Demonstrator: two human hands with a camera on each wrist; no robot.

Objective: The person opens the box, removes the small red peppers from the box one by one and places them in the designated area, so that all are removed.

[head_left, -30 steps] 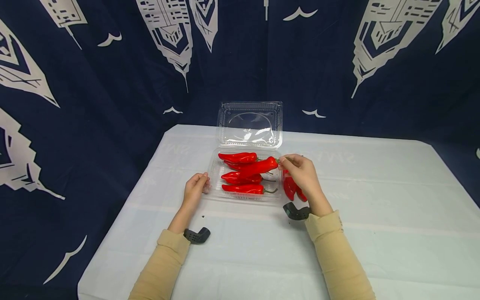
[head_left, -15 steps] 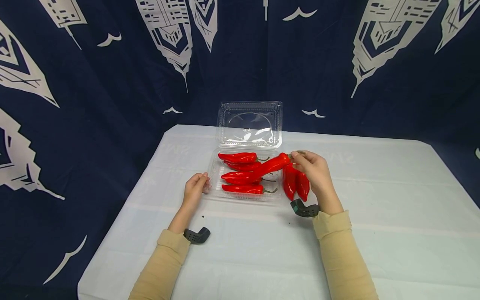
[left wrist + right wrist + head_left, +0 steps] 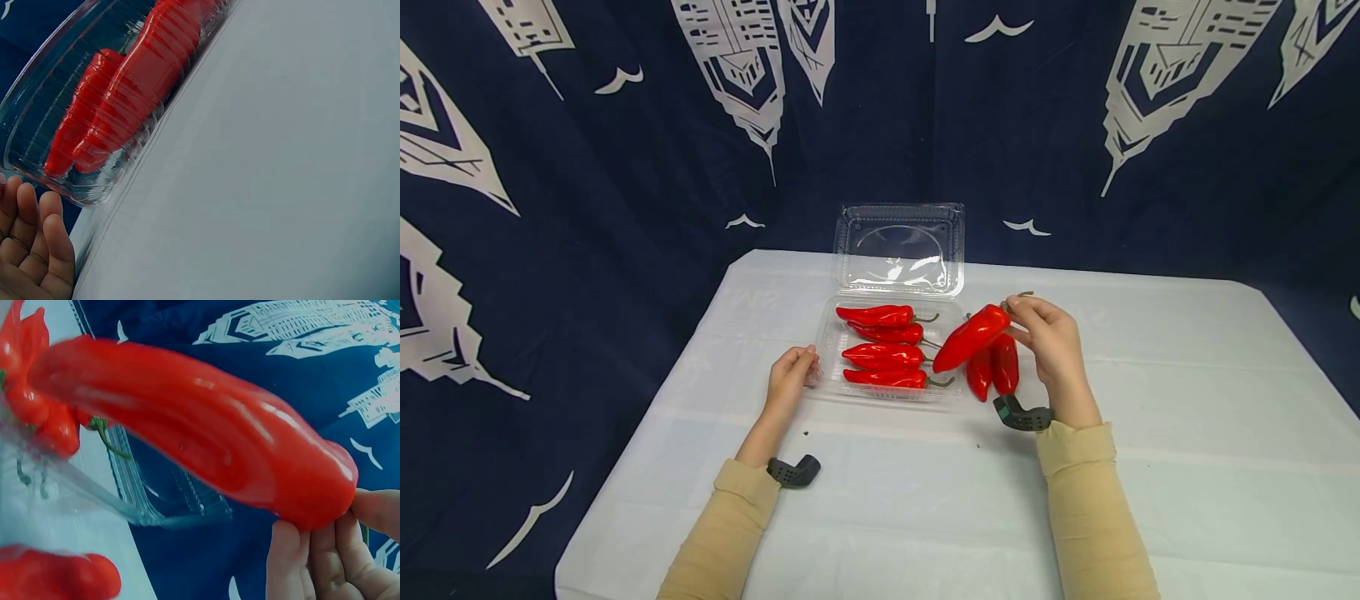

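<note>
My right hand [image 3: 1051, 340] pinches a red chili pepper [image 3: 972, 337] by its stem end. The pepper hangs tilted, tip down to the left, above the right edge of the clear plastic container [image 3: 827, 333]. In the right wrist view this pepper [image 3: 200, 425] fills the middle, with fingertips at its stem end. My left hand [image 3: 790, 373] grips the container's left edge; in the left wrist view the curled fingers [image 3: 59, 240] are beside the clear wall. Several red peppers [image 3: 883, 357] lie side by side in the container, stems to the right.
The container's clear lid [image 3: 898, 250] stands open at the back. Two more red peppers [image 3: 1005, 367] lie on the white table [image 3: 880, 517] right of the container, below the held one. A dark blue patterned cloth [image 3: 880, 108] hangs behind.
My right hand has moved to the right, drawing the pepper from over the container's middle to its right edge. The pepper now tilts more steeply. My left hand has stayed in place.
</note>
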